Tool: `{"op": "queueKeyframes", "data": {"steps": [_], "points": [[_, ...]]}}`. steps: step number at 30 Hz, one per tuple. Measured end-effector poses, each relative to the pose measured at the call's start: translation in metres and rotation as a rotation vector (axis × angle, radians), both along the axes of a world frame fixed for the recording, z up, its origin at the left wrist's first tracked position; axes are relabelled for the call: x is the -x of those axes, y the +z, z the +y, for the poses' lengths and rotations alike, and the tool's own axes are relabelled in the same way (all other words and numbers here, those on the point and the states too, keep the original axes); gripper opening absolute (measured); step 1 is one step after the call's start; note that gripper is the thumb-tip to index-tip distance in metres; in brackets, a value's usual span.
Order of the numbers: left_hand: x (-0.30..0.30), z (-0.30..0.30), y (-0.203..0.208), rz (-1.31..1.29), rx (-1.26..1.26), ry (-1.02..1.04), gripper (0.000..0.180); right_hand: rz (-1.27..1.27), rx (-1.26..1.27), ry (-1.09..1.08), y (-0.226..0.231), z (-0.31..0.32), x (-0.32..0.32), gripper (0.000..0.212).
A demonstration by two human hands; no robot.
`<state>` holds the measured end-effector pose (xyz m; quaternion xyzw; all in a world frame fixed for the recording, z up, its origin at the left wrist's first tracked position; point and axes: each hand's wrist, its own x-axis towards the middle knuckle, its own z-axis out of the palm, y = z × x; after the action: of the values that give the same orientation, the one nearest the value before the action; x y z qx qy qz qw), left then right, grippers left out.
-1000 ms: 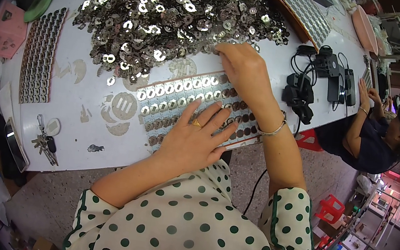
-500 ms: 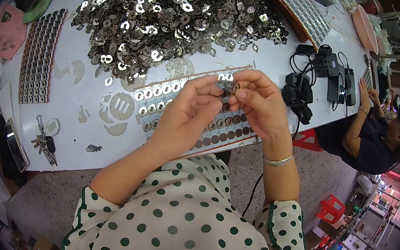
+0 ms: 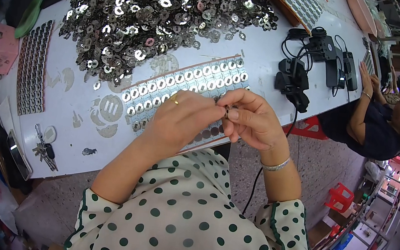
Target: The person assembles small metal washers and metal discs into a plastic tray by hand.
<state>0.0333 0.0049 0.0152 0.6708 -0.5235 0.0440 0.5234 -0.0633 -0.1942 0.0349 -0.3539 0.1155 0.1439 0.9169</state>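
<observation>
My two hands meet over the near right part of a flat panel (image 3: 186, 72) set with rows of small round discs. Pinched in the fingertips of my right hand (image 3: 256, 120) is a small dark metal piece (image 3: 227, 111), too small to make out fully. My left hand (image 3: 177, 122), a ring on one finger, has its fingers drawn together, the tips against my right fingertips; what they hold is hidden. Shiny discs with dark slots fill the panel's far rows, while plain brown discs (image 3: 207, 134) show near its front edge. Both hands cover the panel's middle.
Beyond the panel spreads a large heap of slotted metal discs (image 3: 164, 14). A filled panel (image 3: 33, 70) and keys (image 3: 47, 150) lie left. Black adapters with cables (image 3: 294, 82) sit right; one cable hangs off the edge. Another person (image 3: 378, 113) sits at the table's right.
My hands have come nearer my body, uncovering more of the panel's far rows. My left fingers, apart before, have closed in against my right fingertips. The view has shifted slightly.
</observation>
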Motion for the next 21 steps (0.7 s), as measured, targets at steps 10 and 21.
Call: {"op": "queueKeyframes", "data": {"steps": [10,21], "points": [[-0.006,0.005,0.017,-0.312,-0.176,-0.146,0.029,0.063,0.047,0.077,-0.006,-0.003,0.022,0.021],[0.019,0.005,0.001,-0.069,-0.278,-0.136,0.027,0.050,0.710,-0.117,-0.001,-0.024,0.027,0.019]]}}
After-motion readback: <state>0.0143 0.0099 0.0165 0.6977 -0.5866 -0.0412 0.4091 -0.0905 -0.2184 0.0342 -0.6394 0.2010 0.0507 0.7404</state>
